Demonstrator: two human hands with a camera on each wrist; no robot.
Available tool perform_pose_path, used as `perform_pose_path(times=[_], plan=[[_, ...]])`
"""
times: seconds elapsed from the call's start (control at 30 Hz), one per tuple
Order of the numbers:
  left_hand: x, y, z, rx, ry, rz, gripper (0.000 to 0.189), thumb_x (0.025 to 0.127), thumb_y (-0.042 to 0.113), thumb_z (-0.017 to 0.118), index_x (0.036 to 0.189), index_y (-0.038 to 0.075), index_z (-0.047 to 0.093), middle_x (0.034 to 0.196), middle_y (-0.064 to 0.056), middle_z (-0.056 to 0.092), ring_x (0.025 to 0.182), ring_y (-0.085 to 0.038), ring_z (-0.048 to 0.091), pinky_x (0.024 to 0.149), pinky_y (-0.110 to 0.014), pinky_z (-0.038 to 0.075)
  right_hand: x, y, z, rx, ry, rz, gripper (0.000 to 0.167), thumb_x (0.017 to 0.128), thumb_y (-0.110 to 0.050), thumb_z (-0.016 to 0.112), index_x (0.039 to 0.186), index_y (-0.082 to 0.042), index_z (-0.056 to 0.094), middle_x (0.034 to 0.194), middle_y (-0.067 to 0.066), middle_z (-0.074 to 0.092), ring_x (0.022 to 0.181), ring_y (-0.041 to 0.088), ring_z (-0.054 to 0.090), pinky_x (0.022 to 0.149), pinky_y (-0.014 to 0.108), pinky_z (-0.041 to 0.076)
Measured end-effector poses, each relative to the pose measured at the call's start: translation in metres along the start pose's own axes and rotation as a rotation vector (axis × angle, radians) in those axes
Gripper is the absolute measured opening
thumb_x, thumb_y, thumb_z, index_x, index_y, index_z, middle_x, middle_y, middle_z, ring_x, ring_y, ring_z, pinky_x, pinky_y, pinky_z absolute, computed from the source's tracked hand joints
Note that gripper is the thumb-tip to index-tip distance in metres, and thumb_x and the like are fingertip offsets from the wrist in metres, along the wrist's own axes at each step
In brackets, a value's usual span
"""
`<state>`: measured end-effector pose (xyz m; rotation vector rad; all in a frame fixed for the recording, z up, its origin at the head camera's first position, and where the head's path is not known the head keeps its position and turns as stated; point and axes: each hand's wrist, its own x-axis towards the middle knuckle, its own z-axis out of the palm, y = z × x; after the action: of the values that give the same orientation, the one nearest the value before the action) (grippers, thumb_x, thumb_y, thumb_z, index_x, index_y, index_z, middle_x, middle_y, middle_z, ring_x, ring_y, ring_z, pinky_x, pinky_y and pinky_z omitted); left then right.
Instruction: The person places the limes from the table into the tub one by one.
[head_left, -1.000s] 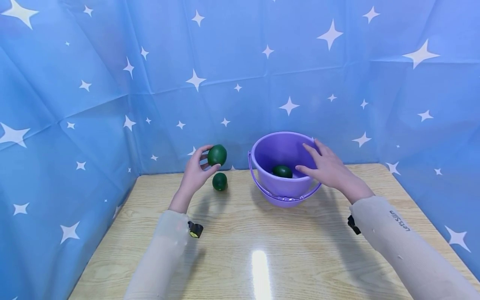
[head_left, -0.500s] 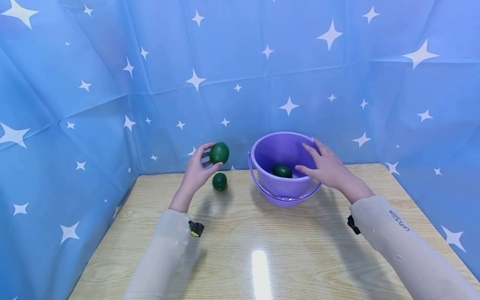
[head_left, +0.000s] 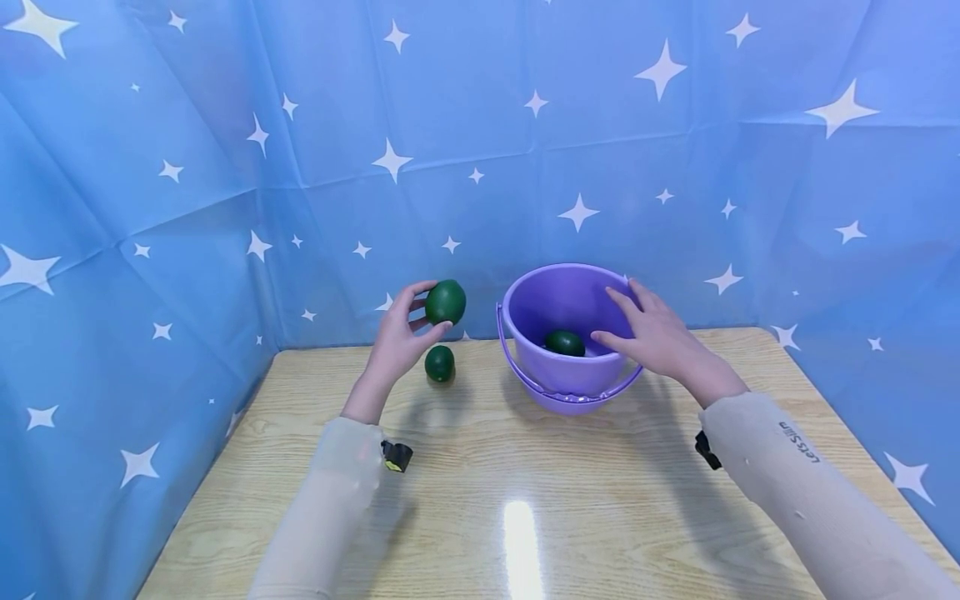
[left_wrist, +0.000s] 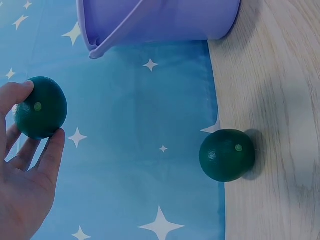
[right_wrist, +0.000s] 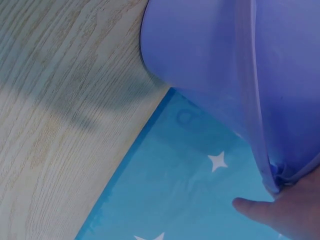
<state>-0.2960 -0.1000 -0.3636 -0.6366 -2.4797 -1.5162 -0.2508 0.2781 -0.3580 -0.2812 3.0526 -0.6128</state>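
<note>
My left hand grips a dark green, smooth oval fruit between thumb and fingers, raised above the table. In the left wrist view the held fruit shows a small pale stem spot. A second green fruit stands on the table just below that hand. To the right is a purple bucket, with another green fruit lying inside it. My right hand rests at the bucket's right rim, its fingers spread and reaching over the opening. In the right wrist view one finger stretches outside the bucket.
The bucket's purple handle hangs down round its front. A blue curtain with white stars stands behind the wooden table and along both sides. Bright glare lies on the tabletop near the front.
My left hand has moved slightly right and up with the green fruit, toward the bucket. My right hand, the bucket and the other fruits stay where they were.
</note>
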Motion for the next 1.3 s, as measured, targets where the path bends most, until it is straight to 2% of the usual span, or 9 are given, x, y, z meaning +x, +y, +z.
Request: perform_pose_path(times=[0.3,0.5,0.77,1.0,1.3], plan=[[0.001,0.007,0.003,0.037,0.007,0.027,0.063,0.090,0.015,0.074,0.146,0.015,0.046,0.146,-0.010,0.048,0.130,-0.030,0.054,0.103,-0.042,0.054,0.000,0.000,0.000,-0.003,0.007,-0.006,0.090,0.095,-0.063,0.051,0.161,-0.013,0.015,0.165,0.028,0.000,0.149,0.056,0.005,0.117,0.074,0.012],[0.003,0.010,0.007,0.033,0.009,0.048,0.062,0.090,0.015,0.075,0.145,0.014,0.046,0.145,-0.011,0.049,0.129,-0.031,0.055,0.103,-0.046,0.054,0.000,0.001,0.000,-0.005,0.011,-0.011,0.090,0.095,-0.063,0.051,0.161,-0.012,0.016,0.165,0.029,0.001,0.149,0.056,0.005,0.117,0.074,0.012],[0.005,0.016,0.012,0.008,-0.011,0.069,0.062,0.089,0.014,0.075,0.145,0.015,0.046,0.146,-0.009,0.049,0.130,-0.030,0.055,0.103,-0.043,0.054,0.000,0.001,0.000,-0.004,0.004,-0.002,0.090,0.095,-0.064,0.050,0.161,-0.013,0.015,0.165,0.028,-0.001,0.149,0.056,0.005,0.116,0.075,0.013],[0.009,0.021,0.019,0.005,-0.023,0.100,0.061,0.090,0.014,0.074,0.144,0.012,0.047,0.143,-0.013,0.050,0.128,-0.032,0.056,0.101,-0.046,0.054,-0.001,0.000,0.000,0.003,0.002,0.000,0.090,0.095,-0.064,0.050,0.161,-0.014,0.015,0.165,0.028,-0.001,0.149,0.056,0.004,0.116,0.075,0.013],[0.011,0.024,0.027,-0.010,-0.030,0.119,0.062,0.088,0.013,0.076,0.144,0.012,0.048,0.142,-0.011,0.051,0.127,-0.032,0.057,0.099,-0.037,0.057,0.000,0.001,0.001,-0.004,0.003,0.001,0.091,0.095,-0.065,0.050,0.161,-0.014,0.014,0.165,0.028,-0.001,0.149,0.056,0.004,0.116,0.075,0.013]])
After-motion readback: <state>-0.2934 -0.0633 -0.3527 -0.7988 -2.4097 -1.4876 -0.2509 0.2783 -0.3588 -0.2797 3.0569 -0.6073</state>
